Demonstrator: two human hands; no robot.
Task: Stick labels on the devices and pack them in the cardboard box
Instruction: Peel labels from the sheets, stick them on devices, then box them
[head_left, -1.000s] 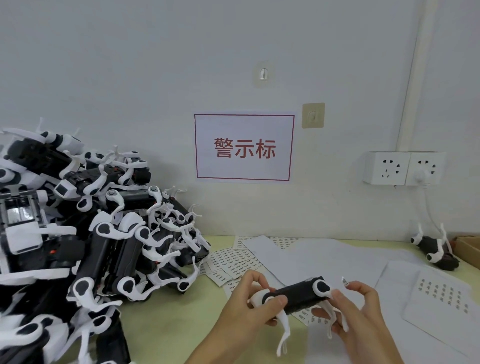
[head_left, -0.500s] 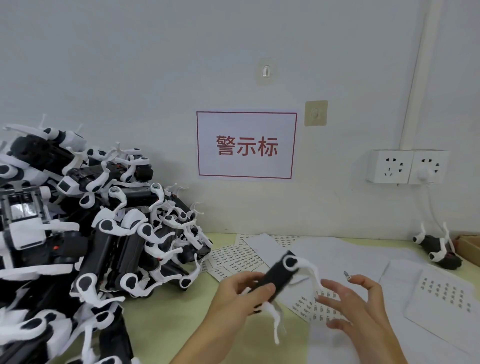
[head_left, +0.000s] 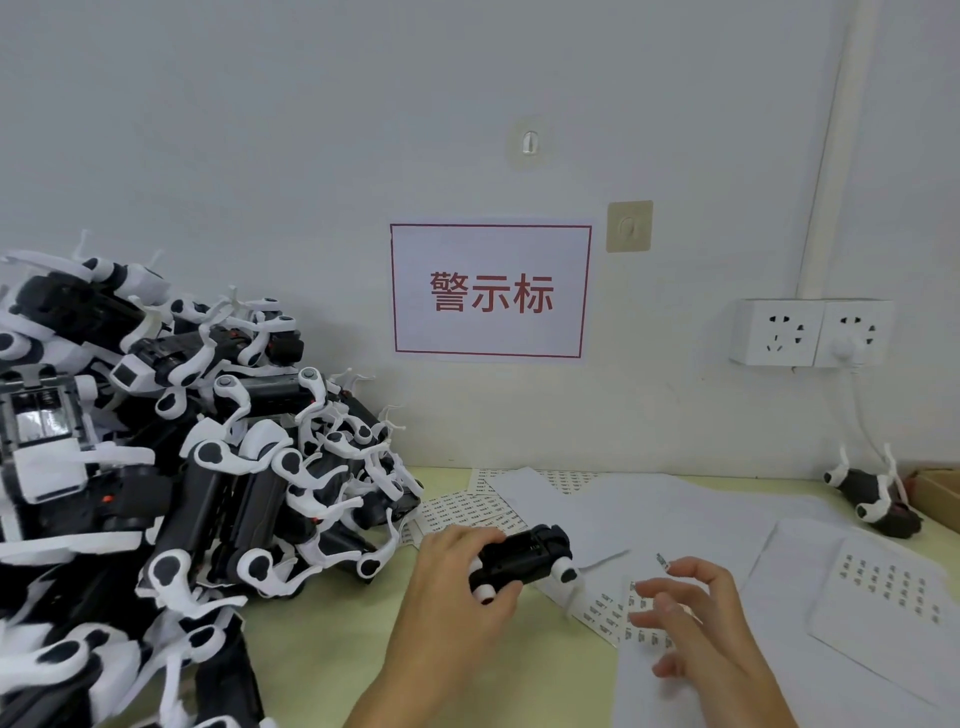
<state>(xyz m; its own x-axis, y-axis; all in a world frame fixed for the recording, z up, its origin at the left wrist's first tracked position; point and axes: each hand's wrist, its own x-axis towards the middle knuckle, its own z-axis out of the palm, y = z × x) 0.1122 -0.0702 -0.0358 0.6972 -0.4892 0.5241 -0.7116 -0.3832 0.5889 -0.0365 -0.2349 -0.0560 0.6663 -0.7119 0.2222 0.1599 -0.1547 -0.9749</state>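
Observation:
My left hand (head_left: 457, 587) grips a black device with white legs (head_left: 524, 561) just above the table, its dark body turned up. My right hand (head_left: 696, 623) hovers to the right of the device with fingers spread and touches nothing. A tiny label (head_left: 662, 559) sticks up from its index fingertip. A large heap of the same black-and-white devices (head_left: 208, 467) fills the left side. One more device (head_left: 872, 501) lies at the far right, next to the corner of a cardboard box (head_left: 940, 488).
Label sheets lie on the pale green table: one near the heap (head_left: 467, 512), one under my right hand (head_left: 608, 613), one at the right (head_left: 888, 579). Blank backing papers (head_left: 675, 509) cover the middle. Wall sockets (head_left: 810, 332) and a cable hang at the right.
My right hand let go of the device and drew back with the label on its fingertip. My left hand turned the device over and lowered it toward the table.

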